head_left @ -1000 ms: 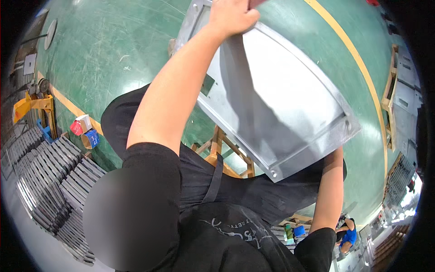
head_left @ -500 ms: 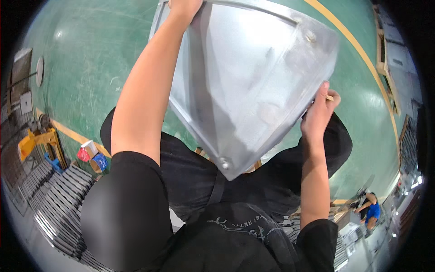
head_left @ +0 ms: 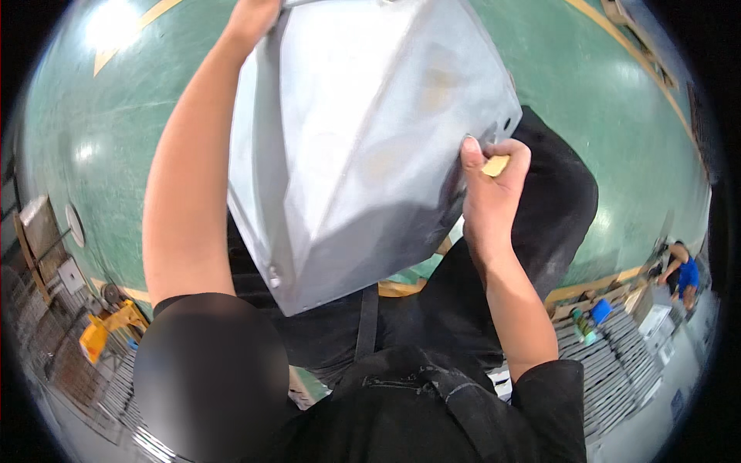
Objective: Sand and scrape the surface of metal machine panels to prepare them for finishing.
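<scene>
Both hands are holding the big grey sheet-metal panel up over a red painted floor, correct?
Not quite: the head view shows the floor painted green, not red. The rest holds: the left hand and the right hand both have a grip on the big grey sheet-metal panel.

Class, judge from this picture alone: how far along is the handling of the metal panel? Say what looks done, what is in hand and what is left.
Done: the grey metal panel is lifted clear, above the green floor. In hand: the left hand grips its top edge, and the right hand pinches its right edge while holding a small yellow piece. Left: the panel rests on nothing, so it has yet to be set down anywhere.
</scene>
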`<control>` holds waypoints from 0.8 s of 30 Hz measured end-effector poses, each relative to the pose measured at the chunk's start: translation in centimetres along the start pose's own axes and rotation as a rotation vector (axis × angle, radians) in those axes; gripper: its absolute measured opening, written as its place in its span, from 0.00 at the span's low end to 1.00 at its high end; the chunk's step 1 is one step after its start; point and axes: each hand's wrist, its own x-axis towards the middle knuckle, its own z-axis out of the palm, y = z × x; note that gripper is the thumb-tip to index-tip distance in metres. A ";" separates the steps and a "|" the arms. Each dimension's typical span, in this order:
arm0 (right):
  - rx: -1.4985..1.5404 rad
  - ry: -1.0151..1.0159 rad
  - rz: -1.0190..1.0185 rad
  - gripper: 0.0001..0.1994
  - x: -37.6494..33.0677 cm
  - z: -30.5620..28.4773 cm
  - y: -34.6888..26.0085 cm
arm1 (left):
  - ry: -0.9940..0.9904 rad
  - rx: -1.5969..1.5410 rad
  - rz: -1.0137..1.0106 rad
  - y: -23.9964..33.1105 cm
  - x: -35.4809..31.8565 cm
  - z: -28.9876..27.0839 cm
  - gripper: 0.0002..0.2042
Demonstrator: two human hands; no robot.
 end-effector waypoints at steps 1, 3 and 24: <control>0.001 -0.045 0.012 0.24 -0.8 1.3 -1.3 | 0.062 0.580 0.509 -4.0 2.3 -5.6 0.08; -0.108 0.001 0.032 0.26 -0.3 0.9 -0.7 | -0.030 0.837 0.773 -4.1 3.3 -1.6 0.05; 0.248 -0.147 -0.277 0.10 1.1 0.9 -3.6 | 0.015 0.478 0.088 18.4 -21.4 -7.2 0.28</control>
